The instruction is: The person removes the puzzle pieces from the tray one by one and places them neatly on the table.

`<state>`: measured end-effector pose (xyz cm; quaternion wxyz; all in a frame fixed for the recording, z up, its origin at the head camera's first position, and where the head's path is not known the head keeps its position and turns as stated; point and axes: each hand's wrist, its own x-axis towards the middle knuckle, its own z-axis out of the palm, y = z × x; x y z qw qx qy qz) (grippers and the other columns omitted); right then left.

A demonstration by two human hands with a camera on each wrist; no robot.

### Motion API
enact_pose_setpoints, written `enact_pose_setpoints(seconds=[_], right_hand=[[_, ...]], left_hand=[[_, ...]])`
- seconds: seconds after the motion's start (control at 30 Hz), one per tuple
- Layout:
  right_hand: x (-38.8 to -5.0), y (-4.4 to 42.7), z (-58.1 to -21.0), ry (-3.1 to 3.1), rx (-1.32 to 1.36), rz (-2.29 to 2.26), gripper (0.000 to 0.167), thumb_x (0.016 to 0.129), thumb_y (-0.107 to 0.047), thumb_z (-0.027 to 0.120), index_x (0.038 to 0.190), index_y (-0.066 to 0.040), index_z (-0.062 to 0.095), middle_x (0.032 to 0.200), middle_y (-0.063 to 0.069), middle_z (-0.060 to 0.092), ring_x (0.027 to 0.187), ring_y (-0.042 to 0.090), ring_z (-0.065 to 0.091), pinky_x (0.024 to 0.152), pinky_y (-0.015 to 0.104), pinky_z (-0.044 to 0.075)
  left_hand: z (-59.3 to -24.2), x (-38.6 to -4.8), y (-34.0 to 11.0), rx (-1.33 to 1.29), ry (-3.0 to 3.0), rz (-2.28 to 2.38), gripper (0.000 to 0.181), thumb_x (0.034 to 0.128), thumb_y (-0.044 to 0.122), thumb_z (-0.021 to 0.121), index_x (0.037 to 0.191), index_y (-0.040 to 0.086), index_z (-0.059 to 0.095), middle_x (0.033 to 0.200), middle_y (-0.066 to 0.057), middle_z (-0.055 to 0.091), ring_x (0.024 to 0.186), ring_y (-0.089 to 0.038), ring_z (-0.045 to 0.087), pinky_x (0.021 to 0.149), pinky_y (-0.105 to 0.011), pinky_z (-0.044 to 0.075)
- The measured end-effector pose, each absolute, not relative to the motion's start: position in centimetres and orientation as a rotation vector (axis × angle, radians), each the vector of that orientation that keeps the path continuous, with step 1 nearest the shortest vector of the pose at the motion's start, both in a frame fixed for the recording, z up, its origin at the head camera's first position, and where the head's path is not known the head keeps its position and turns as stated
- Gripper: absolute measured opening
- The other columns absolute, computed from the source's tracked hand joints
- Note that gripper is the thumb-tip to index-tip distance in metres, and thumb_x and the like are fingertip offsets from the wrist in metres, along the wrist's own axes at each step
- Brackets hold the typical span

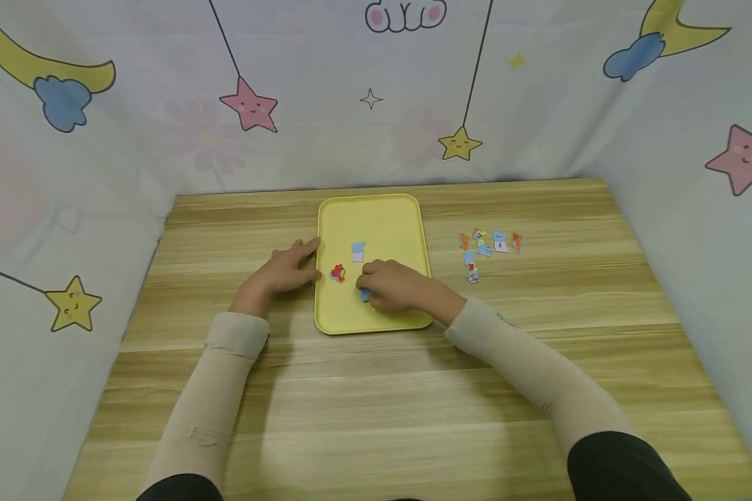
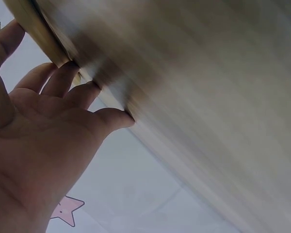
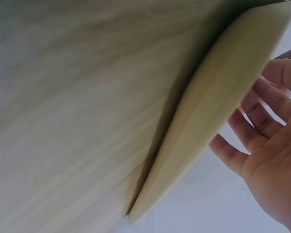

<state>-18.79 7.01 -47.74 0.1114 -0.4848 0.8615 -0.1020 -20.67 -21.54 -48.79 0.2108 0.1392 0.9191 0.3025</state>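
Record blue piece on yellow tray, toward near edge, under curled right grip; cannot confirm a pinch. Note left grip spread, touching tray's left edge. Judge piece light, thin, bendable; best taken by its edges.

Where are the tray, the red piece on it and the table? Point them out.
Tray (image 1: 376, 221), head view: bare upper part.
Red piece (image 1: 338, 272), head view: its middle.
Table (image 1: 363, 417), head view: bare near part.
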Motion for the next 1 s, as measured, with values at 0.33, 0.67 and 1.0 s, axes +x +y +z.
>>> enact_pose_setpoints(seconds=[0.33, 0.67, 1.0], right_hand=[[-19.0, 7.5, -47.4, 2.529, -1.462, -0.342, 0.026, 0.098, -0.008, 0.064, 0.121, -0.001, 0.075, 0.102, 0.007, 0.067, 0.088, 0.019, 0.056, 0.081, 0.033, 0.053], [-19.4, 8.3, -46.7, 2.558, -1.458, -0.350, 0.026, 0.098, -0.009, 0.066, 0.122, 0.000, 0.074, 0.106, 0.010, 0.069, 0.096, 0.024, 0.063, 0.087, 0.037, 0.055], [-19.9, 10.2, -46.7, 2.589, -1.338, -0.352, 0.029, 0.099, -0.012, 0.066, 0.126, -0.001, 0.074, 0.112, 0.009, 0.069, 0.102, 0.024, 0.063, 0.091, 0.037, 0.054]], left_hand=[[-48.5, -20.7, -21.9, 0.377, 2.550, 0.853, 0.082, 0.1007, 0.030, 0.063, 0.169, 0.010, 0.023, 0.174, -0.013, 0.024, 0.162, -0.037, 0.007, 0.125, -0.066, -0.008], [-48.2, -20.7, -22.2, 0.366, 2.543, 0.877, 0.082, 0.1001, 0.031, 0.062, 0.169, 0.010, 0.023, 0.173, -0.015, 0.024, 0.162, -0.038, 0.006, 0.125, -0.065, -0.009], [-48.6, -20.6, -21.9, 0.386, 2.532, 0.862, 0.082, 0.1015, 0.031, 0.063, 0.169, 0.010, 0.022, 0.174, -0.016, 0.022, 0.162, -0.039, 0.005, 0.125, -0.066, -0.009]])
